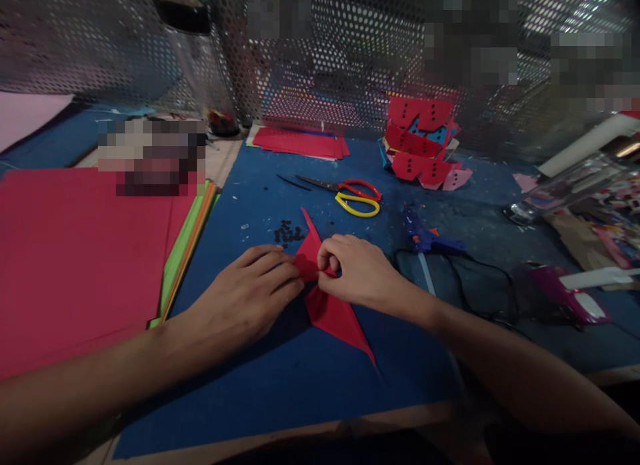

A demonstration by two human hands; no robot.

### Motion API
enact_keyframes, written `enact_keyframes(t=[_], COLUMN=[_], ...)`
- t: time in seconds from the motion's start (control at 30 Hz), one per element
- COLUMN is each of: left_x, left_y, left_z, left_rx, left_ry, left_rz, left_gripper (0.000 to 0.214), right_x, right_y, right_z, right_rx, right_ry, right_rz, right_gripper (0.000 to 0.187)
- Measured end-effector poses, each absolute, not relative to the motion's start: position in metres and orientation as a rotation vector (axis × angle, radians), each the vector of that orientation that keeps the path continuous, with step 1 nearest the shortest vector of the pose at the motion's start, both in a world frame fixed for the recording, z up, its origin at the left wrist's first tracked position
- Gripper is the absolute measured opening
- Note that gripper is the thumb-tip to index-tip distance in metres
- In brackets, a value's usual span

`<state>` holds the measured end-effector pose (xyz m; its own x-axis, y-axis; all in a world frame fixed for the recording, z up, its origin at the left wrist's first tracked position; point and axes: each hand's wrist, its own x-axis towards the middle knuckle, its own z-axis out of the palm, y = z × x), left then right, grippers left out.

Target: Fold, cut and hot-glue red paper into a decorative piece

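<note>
A folded piece of red paper (pixel 335 316) lies on the blue table, one narrow point reaching away and a longer one toward the near right. My left hand (pixel 250 288) has its curved fingers together on the paper's left edge; its thumb is hidden. Thumb and forefinger of my right hand (pixel 357 271) are pinched over the paper's middle, with red showing between them. Whether a smaller bit is in that pinch cannot be seen. Just beyond my left fingertips are several small black bits (pixel 287 233). Scissors (pixel 357 197) with red and yellow handles lie farther back.
Large red sheets (pixel 85 251) are stacked at left over green and orange ones. Red strips (pixel 300 143) lie at the back, near cut red pieces with black dots (pixel 423 141). A blue glue gun (pixel 430 238) and its cord occupy the right. Perforated metal (pixel 325 71) borders the table.
</note>
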<state>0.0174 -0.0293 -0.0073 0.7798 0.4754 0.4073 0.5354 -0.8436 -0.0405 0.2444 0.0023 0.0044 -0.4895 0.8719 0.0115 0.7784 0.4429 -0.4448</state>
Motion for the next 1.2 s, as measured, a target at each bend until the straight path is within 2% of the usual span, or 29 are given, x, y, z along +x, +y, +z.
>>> enact_keyframes(t=[0.27,0.47,0.57,0.7,0.93,1.2], left_x=[0.017,0.016,0.016,0.015,0.014,0.016], left_y=[-0.03,-0.028,-0.028,-0.027,-0.026,-0.033], left_z=[-0.009,-0.012,-0.013,-0.014,-0.014,-0.009], left_rx=[-2.809,-2.805,-2.809,-2.818,-2.878,-2.84], left_ry=[-0.796,-0.806,-0.808,-0.809,-0.824,-0.822], left_rz=[-0.632,-0.656,-0.665,-0.699,-0.584,-0.443], left_gripper=[0.022,0.023,0.023,0.022,0.029,0.028], right_x=[0.247,0.257,0.261,0.262,0.26,0.261], right_y=[0.004,0.005,0.001,-0.005,-0.006,-0.002], right_z=[0.005,0.009,0.011,0.014,0.012,0.01], right_rx=[-1.398,-1.342,-1.388,-1.448,-1.505,-1.498], right_ry=[-2.448,-2.366,-2.333,-2.416,-2.337,-2.333], right_rz=[0.611,0.797,0.722,0.555,0.708,0.67], right_gripper=[0.006,0.011,0.006,0.01,0.01,0.005])
